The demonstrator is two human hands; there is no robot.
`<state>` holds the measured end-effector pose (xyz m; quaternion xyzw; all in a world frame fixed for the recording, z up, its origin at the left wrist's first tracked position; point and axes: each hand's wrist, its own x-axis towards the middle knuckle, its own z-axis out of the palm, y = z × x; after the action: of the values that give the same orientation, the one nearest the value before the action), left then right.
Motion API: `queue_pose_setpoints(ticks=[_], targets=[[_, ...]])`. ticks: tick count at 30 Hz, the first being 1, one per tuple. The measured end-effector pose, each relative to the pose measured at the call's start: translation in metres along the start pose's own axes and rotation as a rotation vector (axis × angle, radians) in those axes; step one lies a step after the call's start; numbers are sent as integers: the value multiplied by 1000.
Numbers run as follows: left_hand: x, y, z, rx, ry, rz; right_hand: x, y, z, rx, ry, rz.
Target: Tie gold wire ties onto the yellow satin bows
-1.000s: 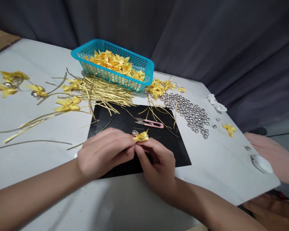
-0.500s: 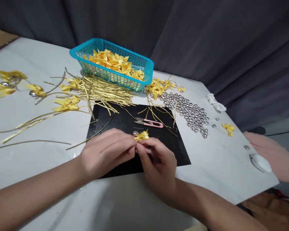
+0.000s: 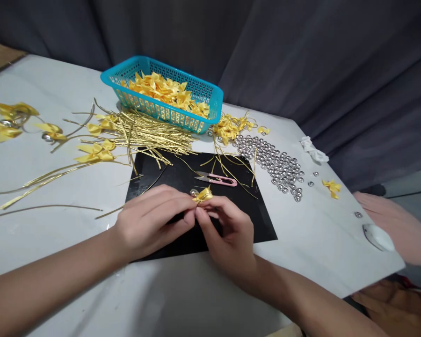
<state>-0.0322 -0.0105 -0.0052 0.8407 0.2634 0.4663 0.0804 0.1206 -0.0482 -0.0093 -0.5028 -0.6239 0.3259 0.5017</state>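
Observation:
A small yellow ribbon bow (image 3: 204,194) with a silver bell-like bead (image 3: 194,192) at its left side is pinched between my two hands, above the black mat (image 3: 263,224). My left hand (image 3: 157,220) is closed, its fingertips and thumb at the bow's left lower side. From the right, my right hand (image 3: 229,234) grips the bow between thumb and curled fingers. Gold cord wraps the bow's middle; its lower part is hidden behind the fingers. Pink-handled thread snips (image 3: 217,179) lie on the mat just beyond my hands.
A blue basket (image 3: 215,105) of yellow bows stands at the back, with a heap of gold cords (image 3: 150,133) before it. Silver beads (image 3: 280,168) spread to the right. Finished-looking bows (image 3: 96,152) lie left, and a white computer mouse (image 3: 379,237) sits near the right edge.
Both hands have shifted very slightly left with the bow, and the fingers of my right hand have moved a little around it. The bow is tilted slightly differently.

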Motion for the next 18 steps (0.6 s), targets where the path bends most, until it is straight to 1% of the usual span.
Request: queue_pose_setpoints(ticks=[2, 5, 6, 8, 10, 15, 18], targets=[[-1, -1, 1, 5, 7, -7, 5, -1, -5, -27, 31, -36], [-1, -3, 3, 37, 3, -5, 13, -5, -13, -145, 143, -196], [-2, -4, 3, 47, 0, -3, 16, -7, -16, -197, 140, -258], [-3, -5, 5, 57, -9, -3, 20, -10, -19, -283, 70, -339], [-5, -6, 6, 58, -12, -1, 24, -13, -19, -331, -3, -335], [-9, -8, 8, 68, -30, 40, 34, -12, -17, -329, -121, -185], [-9, -8, 8, 76, -12, 38, 38, -12, -16, -302, -183, -229]])
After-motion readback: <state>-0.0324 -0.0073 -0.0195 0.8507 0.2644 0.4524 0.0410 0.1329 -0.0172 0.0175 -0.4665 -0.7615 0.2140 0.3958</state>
